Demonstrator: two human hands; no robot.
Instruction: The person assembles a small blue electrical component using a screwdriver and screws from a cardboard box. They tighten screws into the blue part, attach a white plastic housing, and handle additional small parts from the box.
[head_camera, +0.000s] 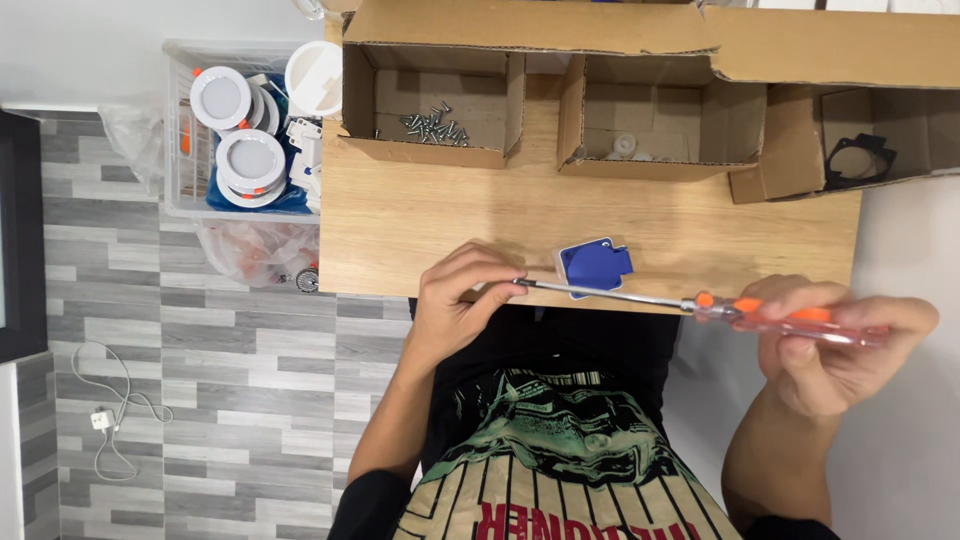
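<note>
While the right hand (835, 350) is clenched around the clear, orange-trimmed handle of a screwdriver (700, 305), the left hand (455, 300) pinches the far end of the metal shaft between fingertips and thumb, at the near edge of the wooden desk (420, 220). The tool lies almost level across the person's lap, its shaft passing just in front of a blue, square socket cover (595, 265) that sits on the desk edge, tilted, between the two hands. Whether a screw is held at the tip cannot be told.

Further back on the desk stands a row of open cardboard boxes. The left box (430, 100) holds a loose heap of silver screws (435, 125); the middle box (655, 125) holds a few small pale parts, too small to name; the right box (850, 140) lies partly on its side with a black frame-shaped part (858, 158) inside.

Left of the desk, a clear plastic crate (180, 130) holds round white recessed lamps (250, 160) with orange clips. On the grey tiled floor below lies a white adapter with its cable (105, 415).
</note>
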